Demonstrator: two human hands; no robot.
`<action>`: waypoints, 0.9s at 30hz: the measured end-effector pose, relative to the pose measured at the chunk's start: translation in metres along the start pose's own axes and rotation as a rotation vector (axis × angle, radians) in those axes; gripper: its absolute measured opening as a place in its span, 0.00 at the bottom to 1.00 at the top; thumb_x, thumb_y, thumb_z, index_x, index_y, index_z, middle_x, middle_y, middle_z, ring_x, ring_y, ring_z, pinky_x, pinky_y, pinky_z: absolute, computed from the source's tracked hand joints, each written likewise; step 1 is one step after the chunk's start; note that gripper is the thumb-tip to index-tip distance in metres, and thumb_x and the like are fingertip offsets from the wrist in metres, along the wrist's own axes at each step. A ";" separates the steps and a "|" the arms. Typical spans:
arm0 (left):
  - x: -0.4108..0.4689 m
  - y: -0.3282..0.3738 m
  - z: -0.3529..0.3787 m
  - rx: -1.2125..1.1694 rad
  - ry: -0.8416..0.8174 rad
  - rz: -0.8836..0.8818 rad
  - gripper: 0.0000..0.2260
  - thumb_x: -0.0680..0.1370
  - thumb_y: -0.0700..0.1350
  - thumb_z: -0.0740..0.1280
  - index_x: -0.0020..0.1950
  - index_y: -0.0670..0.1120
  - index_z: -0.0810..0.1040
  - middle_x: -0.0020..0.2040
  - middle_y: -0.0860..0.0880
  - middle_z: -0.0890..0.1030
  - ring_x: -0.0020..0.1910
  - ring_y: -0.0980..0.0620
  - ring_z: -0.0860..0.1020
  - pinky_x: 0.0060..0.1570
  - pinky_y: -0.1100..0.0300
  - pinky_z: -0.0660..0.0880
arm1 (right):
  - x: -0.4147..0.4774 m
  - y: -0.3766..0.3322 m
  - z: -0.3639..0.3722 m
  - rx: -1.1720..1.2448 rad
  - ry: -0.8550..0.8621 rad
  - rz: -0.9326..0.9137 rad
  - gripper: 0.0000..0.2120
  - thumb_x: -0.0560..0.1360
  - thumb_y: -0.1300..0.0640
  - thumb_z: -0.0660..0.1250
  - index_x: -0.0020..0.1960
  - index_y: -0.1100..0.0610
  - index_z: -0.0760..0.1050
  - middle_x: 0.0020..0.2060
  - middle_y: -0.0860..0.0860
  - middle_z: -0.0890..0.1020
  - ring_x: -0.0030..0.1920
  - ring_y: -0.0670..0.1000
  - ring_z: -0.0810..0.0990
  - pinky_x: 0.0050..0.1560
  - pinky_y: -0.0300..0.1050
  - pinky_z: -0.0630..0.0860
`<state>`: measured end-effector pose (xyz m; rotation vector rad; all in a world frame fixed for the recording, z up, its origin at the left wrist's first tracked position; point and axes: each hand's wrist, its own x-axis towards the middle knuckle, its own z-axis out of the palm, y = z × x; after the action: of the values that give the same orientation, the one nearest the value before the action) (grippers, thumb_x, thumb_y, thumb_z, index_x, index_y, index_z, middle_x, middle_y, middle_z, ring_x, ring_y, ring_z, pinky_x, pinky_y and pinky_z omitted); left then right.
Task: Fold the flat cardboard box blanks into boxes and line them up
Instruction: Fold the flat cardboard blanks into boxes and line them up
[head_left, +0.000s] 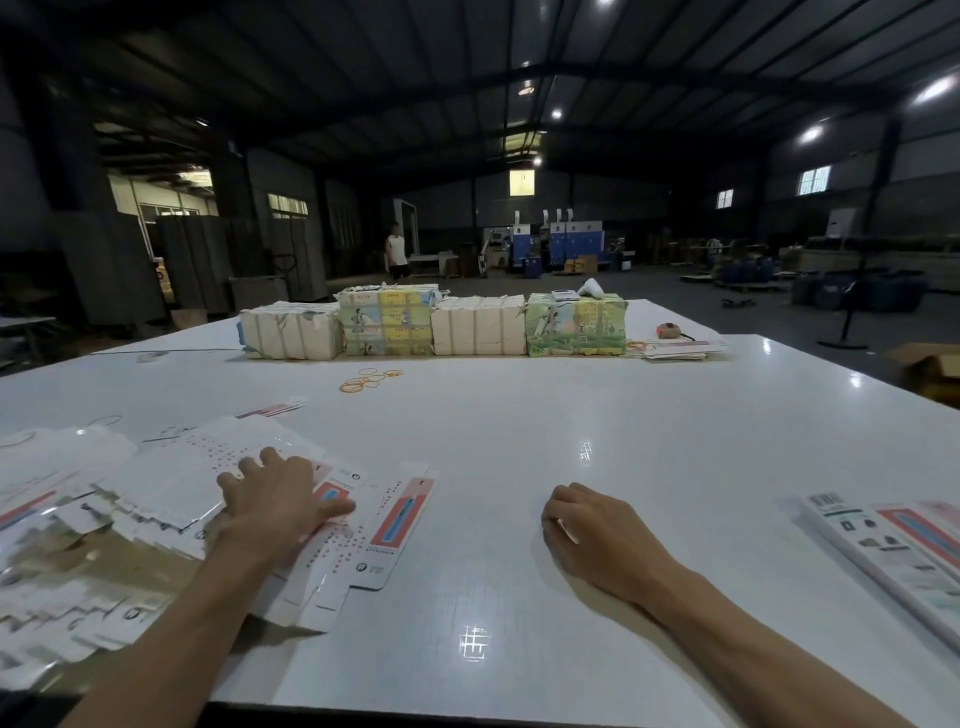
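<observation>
Flat white cardboard box blanks with red-and-blue printed panels (397, 525) lie in a loose, overlapping heap at the near left of a large glossy white table (571, 415). The frame's left edge cuts the heap off, and its nearest part is blurred.

Along the far side stand four paper-wrapped block bundles, touching side to side: a plain cream one (288, 330), one with colourful picture wrapping (387, 322), a second cream one (478, 325) and a second picture-wrapped one (574, 325). The wrapping hides their contents. At the near right, long white printed boxes with red panels (893, 545) lie side by side, cut off by the right edge. A brown open carton (924, 364) beyond the table's right edge is only partly in view.

The left hand (280, 499) lies flat on the heap with fingers spread apart, pressing the blanks, its thumb stretched right across a red panel. The right hand (587, 525) rests on bare table, well apart from the heap, fingers curled under; a pale sliver shows at its fingertips, and I cannot tell whether it grips anything.

A thin stack of flat printed sheets (675, 351) sits just right of the bundles, with a small red object (667, 330) behind it, too small to identify. Orange rubber bands (369, 379) lie scattered in front of the bundles.
</observation>
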<state>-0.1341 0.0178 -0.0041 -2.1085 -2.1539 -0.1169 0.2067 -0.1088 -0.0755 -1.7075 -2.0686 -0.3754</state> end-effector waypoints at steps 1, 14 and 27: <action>0.001 0.001 0.002 0.003 -0.011 0.009 0.37 0.71 0.74 0.71 0.69 0.50 0.73 0.70 0.43 0.74 0.70 0.41 0.71 0.69 0.45 0.67 | 0.000 0.000 0.000 0.004 -0.001 0.003 0.12 0.84 0.54 0.57 0.46 0.54 0.76 0.45 0.45 0.78 0.48 0.47 0.75 0.46 0.45 0.74; 0.018 0.019 -0.005 -0.001 -0.167 0.018 0.34 0.67 0.73 0.76 0.60 0.49 0.74 0.57 0.49 0.81 0.60 0.46 0.79 0.67 0.44 0.74 | -0.002 0.005 -0.001 0.075 -0.020 0.004 0.12 0.84 0.56 0.57 0.51 0.54 0.79 0.51 0.44 0.80 0.53 0.47 0.76 0.52 0.45 0.74; 0.025 0.041 -0.023 -0.629 -0.367 0.207 0.16 0.75 0.47 0.80 0.58 0.51 0.78 0.50 0.48 0.87 0.43 0.48 0.88 0.41 0.52 0.85 | -0.003 0.008 -0.001 0.116 -0.026 -0.015 0.10 0.82 0.57 0.59 0.52 0.54 0.79 0.52 0.44 0.80 0.53 0.47 0.75 0.50 0.43 0.73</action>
<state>-0.0926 0.0401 0.0206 -2.8829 -2.2840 -0.4762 0.2153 -0.1097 -0.0766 -1.6382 -2.0805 -0.2340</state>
